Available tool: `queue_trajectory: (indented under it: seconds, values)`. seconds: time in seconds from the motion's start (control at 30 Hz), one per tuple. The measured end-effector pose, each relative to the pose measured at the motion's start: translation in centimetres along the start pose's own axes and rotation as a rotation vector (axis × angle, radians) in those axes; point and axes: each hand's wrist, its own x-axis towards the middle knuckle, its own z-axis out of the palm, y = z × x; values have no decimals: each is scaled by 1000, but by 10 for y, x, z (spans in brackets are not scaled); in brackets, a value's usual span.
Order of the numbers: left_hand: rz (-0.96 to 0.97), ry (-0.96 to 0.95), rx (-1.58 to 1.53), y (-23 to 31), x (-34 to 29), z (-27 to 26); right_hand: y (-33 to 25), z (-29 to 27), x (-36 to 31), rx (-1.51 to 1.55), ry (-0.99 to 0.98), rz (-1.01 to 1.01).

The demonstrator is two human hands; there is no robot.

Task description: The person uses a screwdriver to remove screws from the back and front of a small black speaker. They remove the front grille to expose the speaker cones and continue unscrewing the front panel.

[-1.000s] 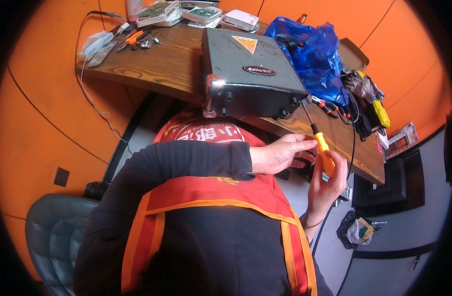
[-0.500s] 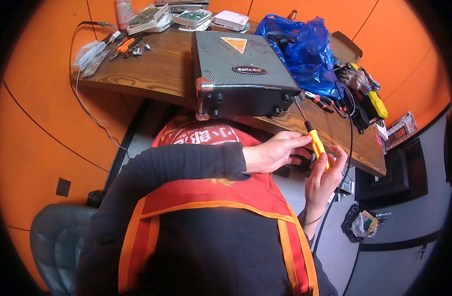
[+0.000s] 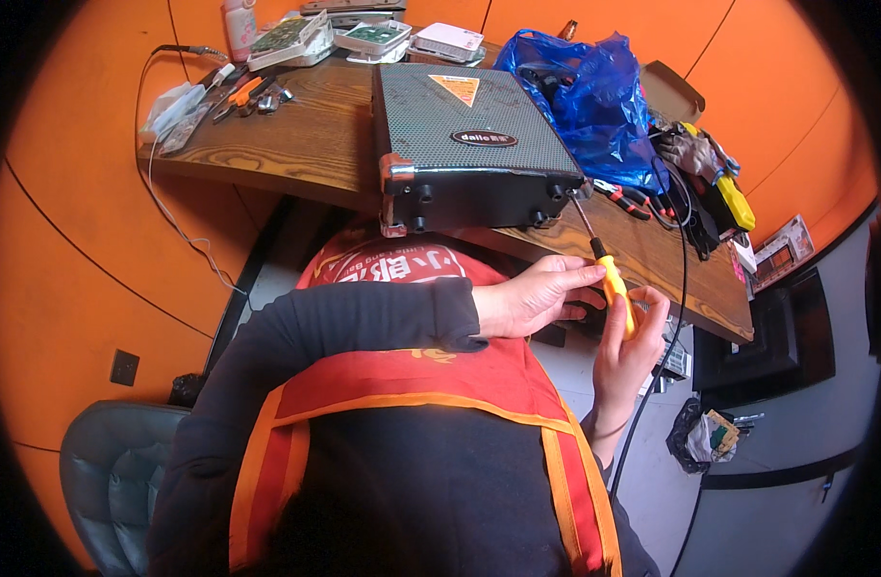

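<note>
Right hand [image 3: 621, 361] has shifted its fingers, pinching one slender yellow-handled screwdriver [image 3: 615, 287]; left hand [image 3: 537, 298] pinches it higher; one mesh-faced, four-footed box [image 3: 474, 111] overhangs the wooden bench's [image 3: 315, 120] front edge.

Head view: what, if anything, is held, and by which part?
A screwdriver, by its yellow handle: the left hand at the front end, the right hand at the rear.

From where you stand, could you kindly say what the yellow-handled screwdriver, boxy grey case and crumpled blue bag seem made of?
Yellow-handled screwdriver: smooth, glossy handle, likely plastic; greyish shaft, likely metal. Boxy grey case: dotted mesh top, metal or plastic; bright, reflective corner, probably metal. Crumpled blue bag: probably plastic film, by its shiny creases.
</note>
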Motion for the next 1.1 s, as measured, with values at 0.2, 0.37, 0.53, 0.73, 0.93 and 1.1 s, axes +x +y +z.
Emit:
queue_trajectory:
  seconds: [0.2,0.37,0.53,0.73,0.93,1.1]
  values:
    - [8,21,30,2,-3,1,-1,3,4,-91,90,-265]
    - [-3,35,23,2,-4,2,-2,0,0,-30,-11,35]
    - [14,22,22,1,-3,1,1,1,-1,-72,47,-201]
    - [10,36,12,2,-4,2,2,-1,-1,-29,5,-69]
    - [6,26,16,2,-3,1,1,1,-3,-52,38,-83]
    - [1,53,24,2,-4,1,4,0,3,-190,87,-330]
